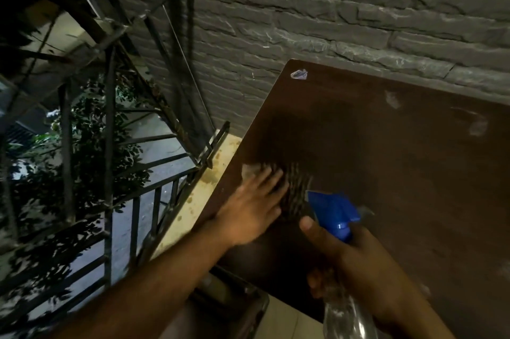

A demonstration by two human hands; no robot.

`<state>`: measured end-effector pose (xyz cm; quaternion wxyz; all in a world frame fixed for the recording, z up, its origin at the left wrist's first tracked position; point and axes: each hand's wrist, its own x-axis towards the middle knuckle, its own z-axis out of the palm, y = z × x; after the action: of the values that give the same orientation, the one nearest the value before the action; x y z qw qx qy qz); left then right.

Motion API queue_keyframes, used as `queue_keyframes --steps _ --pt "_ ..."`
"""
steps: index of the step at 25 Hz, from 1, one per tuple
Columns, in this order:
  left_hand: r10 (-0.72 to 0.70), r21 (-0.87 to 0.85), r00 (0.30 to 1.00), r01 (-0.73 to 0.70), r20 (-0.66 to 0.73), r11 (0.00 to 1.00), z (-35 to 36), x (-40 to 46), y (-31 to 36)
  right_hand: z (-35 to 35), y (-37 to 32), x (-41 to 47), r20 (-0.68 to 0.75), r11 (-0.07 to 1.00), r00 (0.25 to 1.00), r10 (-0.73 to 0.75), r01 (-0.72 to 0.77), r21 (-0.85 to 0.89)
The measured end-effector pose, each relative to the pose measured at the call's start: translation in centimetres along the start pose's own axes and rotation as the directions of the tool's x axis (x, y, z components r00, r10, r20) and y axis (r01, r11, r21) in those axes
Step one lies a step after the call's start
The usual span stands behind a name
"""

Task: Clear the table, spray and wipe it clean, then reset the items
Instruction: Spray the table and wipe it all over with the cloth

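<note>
Two hands work over the dark brown table (386, 173) set against a grey stone wall (331, 21). Left hand (249, 207), fingers straight and spread, presses flat on a blurred cloth (296, 189) near the table's left edge. Right hand (367, 275) grips the neck of a clear spray bottle (345, 311), its blue nozzle (334, 211) just beside the cloth, thumb up by the blue head.
</note>
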<state>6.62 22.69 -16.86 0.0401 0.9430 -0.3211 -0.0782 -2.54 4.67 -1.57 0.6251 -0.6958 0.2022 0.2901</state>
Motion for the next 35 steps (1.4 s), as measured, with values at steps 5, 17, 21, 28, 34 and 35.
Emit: queue_keyframes --steps 5,17,21,28,34,35 --pt "-0.007 -0.050 1.000 0.007 0.002 0.999 -0.9 1.2 -6.1 1.5 -1.1 0.3 -0.012 0.999 1.000 -0.012 0.013 0.033" --pt "0.012 -0.178 0.998 -0.022 -0.056 0.984 0.7 -3.6 -6.2 3.3 -3.1 0.0 0.025 1.000 1.000 0.000 0.000 -0.001" --pt "-0.128 -0.127 0.992 0.129 0.015 0.984 -0.8 6.1 -7.3 3.4 -3.1 0.1 -0.028 1.000 1.000 -0.002 0.001 -0.027" --pt "-0.077 -0.128 0.996 0.070 -0.046 0.989 0.5 1.3 -5.9 3.4 -1.0 0.7 0.002 1.000 1.000 -0.011 0.011 -0.020" --pt "-0.091 -0.138 0.996 0.090 0.001 0.986 0.3 -1.1 -6.4 4.2 0.1 0.4 -0.063 0.997 0.997 -0.034 0.029 -0.078" --pt "-0.134 -0.122 0.991 0.135 0.017 0.983 0.0 0.8 -6.4 4.1 0.3 0.5 -0.065 0.996 0.997 -0.038 0.032 -0.088"
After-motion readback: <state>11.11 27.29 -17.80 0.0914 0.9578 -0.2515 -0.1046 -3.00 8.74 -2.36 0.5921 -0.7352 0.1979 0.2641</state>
